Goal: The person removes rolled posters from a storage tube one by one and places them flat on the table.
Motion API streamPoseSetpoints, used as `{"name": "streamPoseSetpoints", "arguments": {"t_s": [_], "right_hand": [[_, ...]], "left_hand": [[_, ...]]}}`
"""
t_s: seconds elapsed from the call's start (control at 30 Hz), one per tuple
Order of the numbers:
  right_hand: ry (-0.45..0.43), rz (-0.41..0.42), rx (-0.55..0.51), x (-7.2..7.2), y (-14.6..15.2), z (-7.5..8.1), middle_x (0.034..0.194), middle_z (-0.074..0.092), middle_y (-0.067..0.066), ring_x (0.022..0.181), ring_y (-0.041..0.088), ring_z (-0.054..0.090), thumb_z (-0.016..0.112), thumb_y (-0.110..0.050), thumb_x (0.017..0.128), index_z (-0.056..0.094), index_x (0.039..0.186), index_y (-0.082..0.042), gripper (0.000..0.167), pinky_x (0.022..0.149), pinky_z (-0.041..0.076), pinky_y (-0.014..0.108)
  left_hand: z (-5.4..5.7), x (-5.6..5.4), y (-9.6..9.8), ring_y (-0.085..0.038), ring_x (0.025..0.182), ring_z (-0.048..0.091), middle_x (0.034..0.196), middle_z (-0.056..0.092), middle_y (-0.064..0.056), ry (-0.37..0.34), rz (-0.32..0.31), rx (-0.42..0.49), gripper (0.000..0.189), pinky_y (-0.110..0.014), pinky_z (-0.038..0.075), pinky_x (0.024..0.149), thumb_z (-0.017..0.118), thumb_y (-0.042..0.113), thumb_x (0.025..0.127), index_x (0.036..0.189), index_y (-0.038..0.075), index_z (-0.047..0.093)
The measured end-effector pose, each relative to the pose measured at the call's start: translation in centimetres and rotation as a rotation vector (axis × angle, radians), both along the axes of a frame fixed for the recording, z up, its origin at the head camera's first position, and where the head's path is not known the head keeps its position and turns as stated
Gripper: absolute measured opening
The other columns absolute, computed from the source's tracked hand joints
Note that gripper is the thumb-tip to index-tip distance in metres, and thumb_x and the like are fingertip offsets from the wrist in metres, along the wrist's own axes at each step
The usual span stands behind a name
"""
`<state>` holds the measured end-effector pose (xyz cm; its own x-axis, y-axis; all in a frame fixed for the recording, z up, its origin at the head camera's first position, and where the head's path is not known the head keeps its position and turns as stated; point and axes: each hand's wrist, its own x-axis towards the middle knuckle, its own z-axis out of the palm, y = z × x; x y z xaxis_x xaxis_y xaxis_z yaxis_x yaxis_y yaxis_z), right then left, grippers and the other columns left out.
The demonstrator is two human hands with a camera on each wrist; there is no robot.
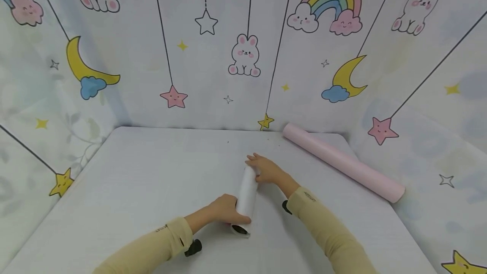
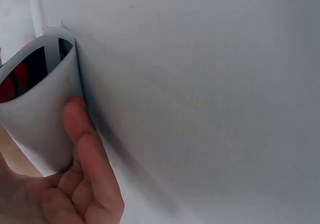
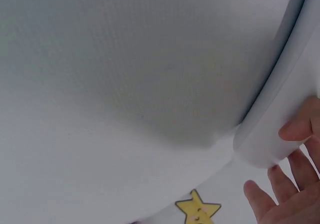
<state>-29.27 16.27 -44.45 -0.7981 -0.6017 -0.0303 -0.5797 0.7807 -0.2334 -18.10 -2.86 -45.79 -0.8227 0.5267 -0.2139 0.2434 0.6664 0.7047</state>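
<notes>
A white rolled-up sheet lies lengthwise at the middle of the white table. My left hand grips its near end, with the thumb over the top. In the left wrist view the roll has an open, oval end with dark and red colouring inside, and the fingers of the hand curl along its side. At the far end, my right hand holds the roll between thumb and fingers. The right wrist view has that thumb against the roll, with the fingers spread around its end.
A thicker pale pink roll lies diagonally along the table's right side and overhangs the edge. Cartoon-printed walls rise behind the table and at both sides. A small black object sits at the left wrist.
</notes>
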Motion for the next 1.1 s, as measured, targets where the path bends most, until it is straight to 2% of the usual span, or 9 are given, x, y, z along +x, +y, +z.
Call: {"name": "streamPoseSetpoints", "arguments": {"t_s": [0.17,0.33,0.63,0.87,1.1], "right_hand": [[-0.01,-0.013,0.056,-0.2,-1.0,0.2,0.143,0.037,0.004,0.135,0.025,0.025,0.064,0.012,0.068,0.051,0.131,-0.008,0.068,0.105,0.025,0.038],[-0.054,-0.025,0.059,-0.1,-1.9,0.6,0.143,0.037,0.004,0.135,0.025,0.025,0.069,0.013,0.065,0.052,0.13,-0.007,0.07,0.104,0.028,0.04],[-0.049,-0.027,0.109,-0.6,-2.8,0.2,0.143,0.036,0.001,0.135,0.023,0.024,0.072,0.009,0.067,0.052,0.13,-0.009,0.069,0.105,0.026,0.037],[-0.048,-0.033,0.09,-0.4,-3.1,-0.2,0.143,0.036,0.003,0.135,0.024,0.024,0.071,0.013,0.064,0.052,0.13,-0.009,0.071,0.105,0.027,0.038],[-0.052,-0.048,0.087,-0.3,-3.1,-0.5,0.144,0.036,0.003,0.135,0.025,0.025,0.072,0.013,0.063,0.053,0.129,-0.009,0.072,0.104,0.028,0.039]], "left_hand": [[-0.4,-0.1,0.8,-0.011,0.058,0.054,0.069,0.057,0.0,-0.067,0.014,0.013,0.048,-0.027,0.044,0.051,0.07,0.044,0.07,0.089,0.002,0.057],[-0.8,-0.1,1.2,-0.013,0.057,0.055,0.07,0.057,-0.002,-0.109,0.03,0.033,0.051,-0.028,0.045,0.05,0.069,0.047,0.071,0.091,0.001,0.056],[-0.8,0.0,1.2,-0.012,0.058,0.055,0.07,0.056,-0.002,-0.092,0.032,0.021,0.053,-0.028,0.044,0.051,0.068,0.05,0.073,0.091,0.001,0.055],[-0.7,0.3,1.3,-0.012,0.049,0.054,0.062,0.057,-0.002,-0.092,0.03,0.037,0.05,-0.027,0.043,0.045,0.066,0.052,0.073,0.085,0.005,0.055],[-0.8,0.2,1.4,-0.012,0.051,0.054,0.063,0.057,-0.001,-0.1,0.033,0.04,0.049,-0.027,0.043,0.047,0.067,0.051,0.073,0.085,0.005,0.055]]}}
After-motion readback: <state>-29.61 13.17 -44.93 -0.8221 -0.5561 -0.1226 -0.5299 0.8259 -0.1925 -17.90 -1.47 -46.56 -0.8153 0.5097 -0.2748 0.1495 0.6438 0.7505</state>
